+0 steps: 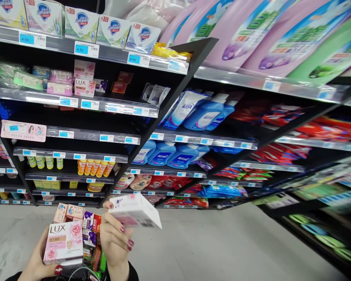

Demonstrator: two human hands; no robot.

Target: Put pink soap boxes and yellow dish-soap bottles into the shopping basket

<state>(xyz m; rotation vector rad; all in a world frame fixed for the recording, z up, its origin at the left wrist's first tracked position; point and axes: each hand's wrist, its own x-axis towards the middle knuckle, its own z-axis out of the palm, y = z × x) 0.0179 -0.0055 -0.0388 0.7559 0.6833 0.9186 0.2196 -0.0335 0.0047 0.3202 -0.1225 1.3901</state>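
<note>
My left hand (38, 259) is closed round a pink and white LUX soap box (64, 244), its thumb along the lower edge. To the right, my right hand (116, 236) grips a white soap box (139, 210), tilted with one side toward me. Its printing is blurred. Between and below the hands lie several small boxes: pink ones (74, 211), purple LUX ones (89, 237) and a red one (97, 222). Green packs (101, 263) show lower down. What holds these items is mostly hidden, though a curved rim or handle (84, 269) shows at the bottom edge.
Black shelves stand ahead, with Safeguard soap boxes (82, 24) on top and LUX boxes (84, 86) on the tier below. Large pink detergent bottles (245, 35) and blue bottles (204, 113) fill the right bays. Grey floor (199, 246) lies beneath; another shelf unit (310, 222) stands right.
</note>
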